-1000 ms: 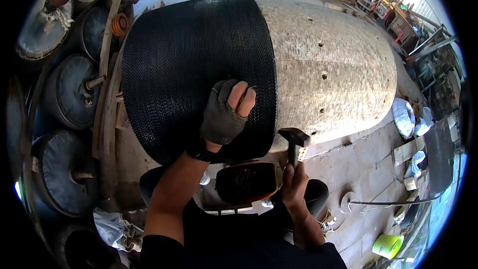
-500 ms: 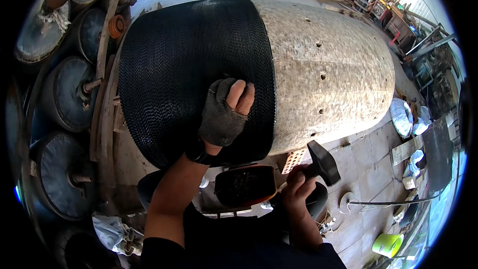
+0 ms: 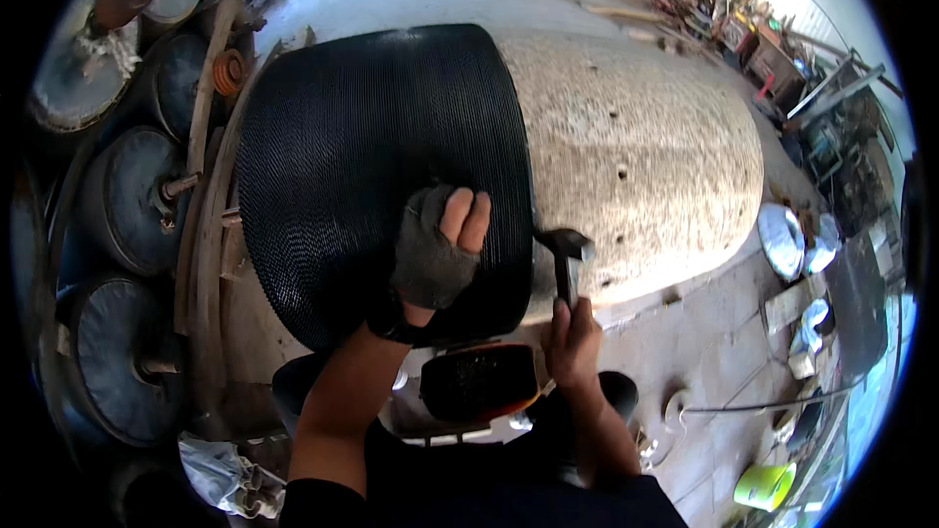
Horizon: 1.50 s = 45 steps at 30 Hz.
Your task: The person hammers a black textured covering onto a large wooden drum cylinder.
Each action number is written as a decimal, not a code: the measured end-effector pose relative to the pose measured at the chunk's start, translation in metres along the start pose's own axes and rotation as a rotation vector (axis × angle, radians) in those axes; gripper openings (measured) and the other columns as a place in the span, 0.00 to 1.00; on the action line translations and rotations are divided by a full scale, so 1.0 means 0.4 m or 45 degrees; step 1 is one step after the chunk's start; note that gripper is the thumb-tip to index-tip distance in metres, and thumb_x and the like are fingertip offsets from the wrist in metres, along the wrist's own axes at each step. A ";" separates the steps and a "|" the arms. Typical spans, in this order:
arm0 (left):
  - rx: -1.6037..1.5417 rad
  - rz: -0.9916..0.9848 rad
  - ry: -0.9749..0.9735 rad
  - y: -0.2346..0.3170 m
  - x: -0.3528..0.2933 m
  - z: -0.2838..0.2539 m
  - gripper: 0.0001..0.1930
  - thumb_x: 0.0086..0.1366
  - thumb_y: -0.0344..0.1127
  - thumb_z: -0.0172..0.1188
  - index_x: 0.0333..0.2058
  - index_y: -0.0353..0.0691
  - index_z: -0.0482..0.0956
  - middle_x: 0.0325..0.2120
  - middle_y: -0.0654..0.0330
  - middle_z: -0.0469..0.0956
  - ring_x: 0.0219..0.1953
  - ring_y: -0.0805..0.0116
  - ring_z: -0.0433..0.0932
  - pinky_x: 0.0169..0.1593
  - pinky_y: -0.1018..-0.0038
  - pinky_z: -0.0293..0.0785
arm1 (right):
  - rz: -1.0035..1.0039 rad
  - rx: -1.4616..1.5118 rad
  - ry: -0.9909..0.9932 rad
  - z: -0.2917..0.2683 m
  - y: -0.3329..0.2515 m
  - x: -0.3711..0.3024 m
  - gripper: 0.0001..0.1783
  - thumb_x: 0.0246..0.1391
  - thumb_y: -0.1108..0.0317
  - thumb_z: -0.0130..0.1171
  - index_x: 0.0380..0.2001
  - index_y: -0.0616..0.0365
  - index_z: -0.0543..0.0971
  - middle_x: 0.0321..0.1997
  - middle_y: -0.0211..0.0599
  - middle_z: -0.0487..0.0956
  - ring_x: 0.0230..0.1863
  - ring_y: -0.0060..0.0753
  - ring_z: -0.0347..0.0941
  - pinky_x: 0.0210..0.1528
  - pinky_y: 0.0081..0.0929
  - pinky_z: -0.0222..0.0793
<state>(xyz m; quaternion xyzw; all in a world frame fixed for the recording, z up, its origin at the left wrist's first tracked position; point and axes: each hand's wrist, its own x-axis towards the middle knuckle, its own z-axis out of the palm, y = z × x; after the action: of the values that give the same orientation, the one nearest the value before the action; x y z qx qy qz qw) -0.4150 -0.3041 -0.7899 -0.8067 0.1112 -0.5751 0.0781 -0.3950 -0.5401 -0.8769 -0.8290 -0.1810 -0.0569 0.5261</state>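
Note:
A large barrel-shaped roller lies before me, its right part pale, mottled and dotted with small holes. Black, finely ridged material wraps its left part. My left hand, in a dark grey glove with bare fingertips, rests closed against that black surface near its right side; whatever lies within the curled fingers is hidden. Bare and closed, my right hand grips a hammer by its handle. The hammer's dark head is at the black material's right edge; I cannot tell whether it touches.
A dark-bottomed container stands between my knees. Several round drums line the left, beside long wooden boards. On the right are a lime-green bucket, a black cable and white plastic bags. Clutter fills the back right.
My right hand has swung the hammer up and left, from beside the roller to the black material's edge. My left hand keeps its place on the roller. The view has tilted slightly.

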 end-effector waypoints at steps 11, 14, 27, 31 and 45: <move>-0.080 -0.014 -0.055 0.008 0.021 0.000 0.17 0.56 0.24 0.64 0.46 0.38 0.82 0.42 0.54 0.75 0.41 0.56 0.77 0.44 0.59 0.77 | -0.043 0.216 0.084 -0.034 -0.032 -0.031 0.09 0.68 0.68 0.50 0.42 0.65 0.73 0.27 0.55 0.79 0.27 0.57 0.78 0.30 0.46 0.71; -0.104 -0.018 -0.086 0.005 0.031 -0.005 0.17 0.56 0.23 0.63 0.47 0.39 0.82 0.42 0.54 0.76 0.41 0.55 0.77 0.44 0.57 0.76 | -0.261 0.272 0.274 -0.008 0.048 -0.073 0.09 0.66 0.71 0.52 0.42 0.67 0.73 0.32 0.60 0.80 0.31 0.61 0.79 0.32 0.47 0.72; 0.120 -0.072 -0.111 -0.030 0.079 0.006 0.16 0.56 0.27 0.61 0.45 0.37 0.79 0.42 0.57 0.72 0.43 0.56 0.75 0.50 0.56 0.73 | 0.140 0.199 0.076 -0.004 0.120 -0.168 0.19 0.73 0.58 0.49 0.32 0.63 0.71 0.19 0.41 0.72 0.20 0.31 0.67 0.23 0.37 0.62; -0.019 -0.036 -0.074 0.110 0.053 -0.049 0.13 0.57 0.27 0.61 0.43 0.35 0.80 0.38 0.54 0.74 0.40 0.54 0.76 0.46 0.57 0.75 | 0.119 0.197 0.109 -0.011 0.124 -0.222 0.21 0.73 0.56 0.49 0.31 0.63 0.70 0.19 0.37 0.71 0.21 0.27 0.66 0.23 0.35 0.62; -0.809 -0.394 -0.441 0.358 -0.240 -0.115 0.23 0.62 0.23 0.61 0.57 0.34 0.74 0.45 0.47 0.79 0.42 0.52 0.81 0.47 0.63 0.78 | 0.238 0.287 0.089 -0.005 0.158 -0.262 0.17 0.71 0.61 0.52 0.31 0.65 0.71 0.19 0.47 0.74 0.20 0.36 0.68 0.25 0.38 0.65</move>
<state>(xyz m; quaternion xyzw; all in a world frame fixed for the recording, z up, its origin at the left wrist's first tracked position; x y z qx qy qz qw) -0.5014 -0.4161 -0.8989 -0.8830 0.1459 -0.3723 -0.2458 -0.4695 -0.5911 -0.9599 -0.7755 -0.0897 -0.0158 0.6247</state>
